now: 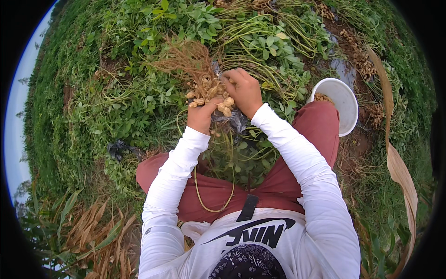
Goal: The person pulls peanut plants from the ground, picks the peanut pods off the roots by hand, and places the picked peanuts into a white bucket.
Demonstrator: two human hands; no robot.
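My left hand [201, 115] is closed round the base of an uprooted peanut plant, its thumb across the stems beside a cluster of pale peanut pods [226, 106]. Brown hairy roots [190, 57] fan out above the pods, away from me. At the right of the cluster, my right hand [244, 90] has its fingers bent around a pod, thumb and fingertips together. Green stems hang below my left hand, one looping over my lap. Behind my right knee stands a white plastic bucket [351, 108] with picked peanuts [323, 98] inside, partly hidden by the knee.
Pulled peanut plants [275, 45] lie in front of me, with more podded roots [362, 62] at the right. Black plastic film [120, 150] lies near my left knee. A long dry leaf [400, 164] hangs at the right. Dry maize leaves [101, 230] are at the lower left.
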